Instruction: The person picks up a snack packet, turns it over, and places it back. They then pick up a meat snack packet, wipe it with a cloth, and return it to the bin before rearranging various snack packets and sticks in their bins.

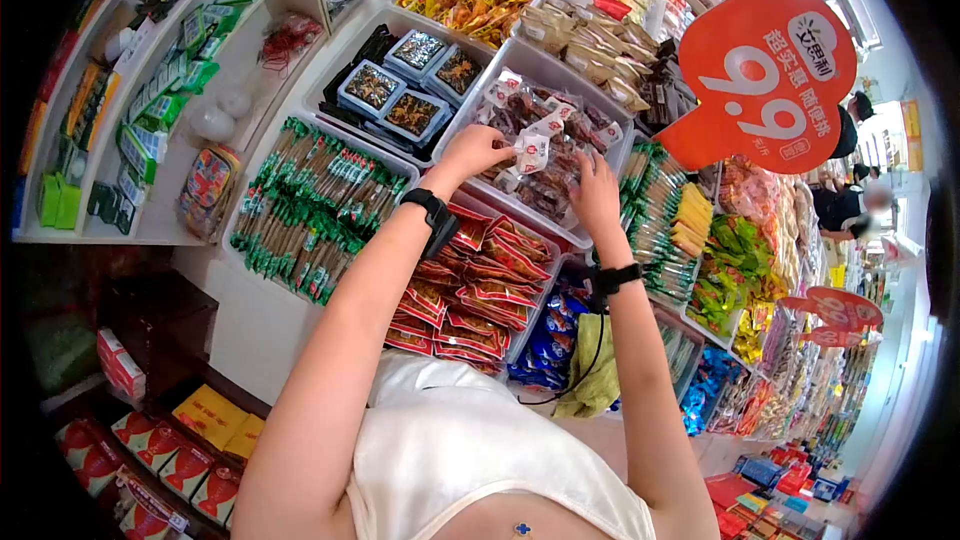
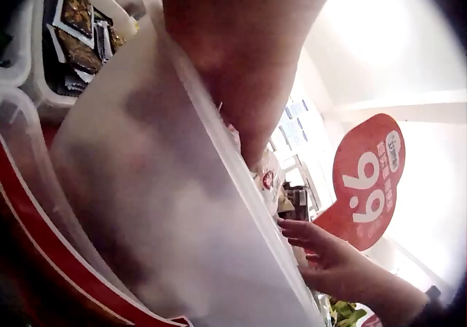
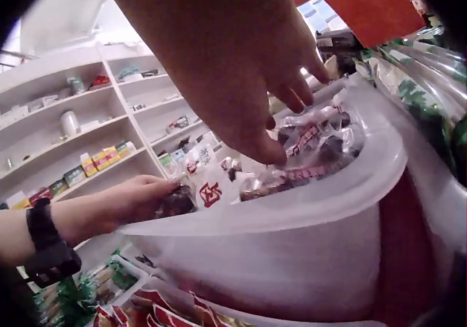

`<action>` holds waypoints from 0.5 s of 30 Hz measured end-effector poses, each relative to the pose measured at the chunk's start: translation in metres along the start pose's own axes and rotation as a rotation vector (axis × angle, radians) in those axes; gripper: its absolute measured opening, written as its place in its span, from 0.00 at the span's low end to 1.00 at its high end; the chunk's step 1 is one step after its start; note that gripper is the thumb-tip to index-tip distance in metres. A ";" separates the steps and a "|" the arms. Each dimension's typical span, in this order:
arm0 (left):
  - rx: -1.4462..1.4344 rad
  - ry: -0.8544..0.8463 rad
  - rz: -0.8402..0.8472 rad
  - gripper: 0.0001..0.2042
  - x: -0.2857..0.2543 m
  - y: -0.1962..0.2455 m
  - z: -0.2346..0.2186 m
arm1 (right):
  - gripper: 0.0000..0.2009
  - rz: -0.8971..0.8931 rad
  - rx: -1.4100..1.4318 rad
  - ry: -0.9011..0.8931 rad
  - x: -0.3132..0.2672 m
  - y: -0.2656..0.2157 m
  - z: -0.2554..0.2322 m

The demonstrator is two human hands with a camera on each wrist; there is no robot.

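Note:
Clear packets of dark food with white-and-red labels [image 1: 545,181] fill a translucent bin [image 1: 459,127]. At the bin's left side, my left hand [image 1: 476,153] pinches the edge of one packet between thumb and fingers; the right wrist view shows this hand [image 3: 135,198] beside a dark packet [image 3: 177,202]. My right hand [image 1: 597,192] is over the bin's right part, its fingers loosely bent and spread, the tips low at the packets [image 3: 306,148]. In the left wrist view the bin wall [image 2: 219,217] hides most of what the left fingers touch.
Nearer my body is a bin of red packets [image 1: 470,285]. Green-ended sticks [image 1: 310,205] and boxed dark snacks [image 1: 410,112] lie to the left. A red price sign [image 1: 765,80] stands at the right. Shelves [image 1: 255,90] line the left; a green cloth [image 1: 592,375] hangs near my waist.

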State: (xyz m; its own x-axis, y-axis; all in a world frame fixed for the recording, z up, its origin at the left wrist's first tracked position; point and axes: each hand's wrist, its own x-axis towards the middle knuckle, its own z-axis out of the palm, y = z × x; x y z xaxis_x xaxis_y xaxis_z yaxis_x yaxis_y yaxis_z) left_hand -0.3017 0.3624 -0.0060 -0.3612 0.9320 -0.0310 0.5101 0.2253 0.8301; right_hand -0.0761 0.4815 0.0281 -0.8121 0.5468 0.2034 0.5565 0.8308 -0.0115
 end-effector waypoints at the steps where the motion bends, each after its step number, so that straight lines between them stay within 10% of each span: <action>1: -0.036 0.045 -0.007 0.17 0.001 -0.001 0.000 | 0.29 0.008 -0.024 0.022 0.000 -0.005 -0.003; 7: -0.421 0.177 0.028 0.14 0.000 -0.002 -0.007 | 0.26 0.021 0.469 -0.006 0.014 -0.044 -0.017; 12: -0.795 -0.073 0.075 0.15 0.000 -0.006 -0.011 | 0.19 0.315 1.167 -0.308 0.029 -0.054 0.012; 15: -0.850 -0.301 -0.067 0.16 0.000 -0.004 -0.014 | 0.14 0.279 1.048 -0.398 0.033 -0.039 0.016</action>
State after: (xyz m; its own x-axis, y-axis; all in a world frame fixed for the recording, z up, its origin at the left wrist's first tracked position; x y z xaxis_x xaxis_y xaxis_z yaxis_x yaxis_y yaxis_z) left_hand -0.3148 0.3575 -0.0013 -0.0889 0.9863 -0.1390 -0.2970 0.1070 0.9489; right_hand -0.1276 0.4690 0.0199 -0.7855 0.5638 -0.2552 0.4583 0.2528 -0.8521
